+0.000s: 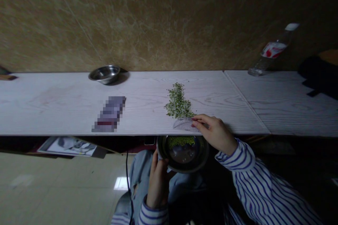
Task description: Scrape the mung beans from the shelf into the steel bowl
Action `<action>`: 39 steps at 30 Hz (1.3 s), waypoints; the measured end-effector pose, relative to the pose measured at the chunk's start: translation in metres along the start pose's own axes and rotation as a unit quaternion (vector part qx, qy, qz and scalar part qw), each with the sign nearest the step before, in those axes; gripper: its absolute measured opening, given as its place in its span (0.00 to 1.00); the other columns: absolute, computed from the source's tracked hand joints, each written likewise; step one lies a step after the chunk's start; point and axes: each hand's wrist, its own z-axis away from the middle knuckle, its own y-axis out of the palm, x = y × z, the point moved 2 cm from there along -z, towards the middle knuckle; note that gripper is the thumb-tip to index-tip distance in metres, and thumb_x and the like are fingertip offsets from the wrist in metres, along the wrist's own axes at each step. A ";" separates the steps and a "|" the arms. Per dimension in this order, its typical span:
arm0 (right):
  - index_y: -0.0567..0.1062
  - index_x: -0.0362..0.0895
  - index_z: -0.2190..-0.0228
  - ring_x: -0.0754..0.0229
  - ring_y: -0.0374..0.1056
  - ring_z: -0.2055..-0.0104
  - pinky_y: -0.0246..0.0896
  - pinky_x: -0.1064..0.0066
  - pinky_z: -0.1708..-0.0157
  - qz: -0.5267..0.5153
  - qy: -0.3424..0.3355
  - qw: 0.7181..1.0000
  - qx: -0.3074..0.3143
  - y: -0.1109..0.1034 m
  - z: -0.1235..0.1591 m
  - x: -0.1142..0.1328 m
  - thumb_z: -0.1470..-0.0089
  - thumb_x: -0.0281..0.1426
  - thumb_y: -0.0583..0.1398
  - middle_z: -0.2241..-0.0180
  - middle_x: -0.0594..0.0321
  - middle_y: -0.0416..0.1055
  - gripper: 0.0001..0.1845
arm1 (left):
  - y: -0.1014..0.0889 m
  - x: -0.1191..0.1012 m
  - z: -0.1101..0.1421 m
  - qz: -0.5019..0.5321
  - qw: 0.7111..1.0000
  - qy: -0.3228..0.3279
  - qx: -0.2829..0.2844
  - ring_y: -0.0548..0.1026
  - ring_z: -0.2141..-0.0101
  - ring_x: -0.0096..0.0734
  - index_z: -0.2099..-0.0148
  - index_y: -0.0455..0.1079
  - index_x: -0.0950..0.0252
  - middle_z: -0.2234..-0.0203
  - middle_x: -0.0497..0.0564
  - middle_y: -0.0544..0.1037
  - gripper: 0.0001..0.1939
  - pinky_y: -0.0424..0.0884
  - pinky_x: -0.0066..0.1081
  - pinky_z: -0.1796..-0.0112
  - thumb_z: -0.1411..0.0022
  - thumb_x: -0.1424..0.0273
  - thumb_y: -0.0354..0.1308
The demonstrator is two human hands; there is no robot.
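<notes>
Right hand pinches clear protractor between thumb and fingers, at near edge of heap of green and white grains on table. Left hand curled on rim of metal bowl, below and nearer than heap, green grains inside. Left of heap: pixelated flat item, with small steel bowl farther back. Right of heap, by wall: bottle.

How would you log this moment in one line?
left hand: holds metal bowl at table edge | right hand: holds clear protractor beside green-white grains
</notes>
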 end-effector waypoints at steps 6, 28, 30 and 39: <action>0.76 0.45 0.62 0.56 0.77 0.63 0.69 0.68 0.64 0.035 0.005 0.998 -0.043 0.002 -0.018 -0.013 0.43 0.30 0.57 0.67 0.59 0.81 0.09 | -0.005 0.005 -0.008 -0.009 1.000 -0.019 0.001 0.64 0.43 0.56 0.39 0.60 0.56 0.45 0.59 0.70 0.33 0.74 0.34 0.67 0.49 0.68 0.56; 0.75 0.44 0.65 0.55 0.75 0.73 0.70 0.66 0.72 -0.037 0.132 0.976 -0.167 -0.064 0.010 -0.088 0.49 0.37 0.60 0.73 0.57 0.78 0.11 | 0.008 0.012 -0.004 -0.009 0.999 -0.040 0.020 0.62 0.42 0.53 0.35 0.55 0.58 0.41 0.59 0.65 0.34 0.72 0.35 0.64 0.44 0.68 0.56; 0.75 0.43 0.65 0.55 0.75 0.73 0.70 0.66 0.71 -0.036 0.144 0.975 -0.165 -0.063 0.017 -0.089 0.49 0.37 0.60 0.72 0.57 0.78 0.12 | 0.009 0.013 -0.003 -0.016 0.999 -0.041 0.021 0.63 0.43 0.53 0.36 0.56 0.58 0.43 0.59 0.67 0.33 0.72 0.35 0.64 0.44 0.67 0.56; 0.74 0.43 0.65 0.55 0.76 0.72 0.71 0.66 0.70 -0.082 0.149 0.976 -0.139 -0.048 0.029 -0.067 0.48 0.39 0.60 0.72 0.56 0.79 0.13 | 0.012 0.020 -0.003 -0.027 0.999 -0.038 0.014 0.66 0.47 0.53 0.40 0.62 0.57 0.46 0.58 0.69 0.32 0.73 0.37 0.66 0.48 0.66 0.59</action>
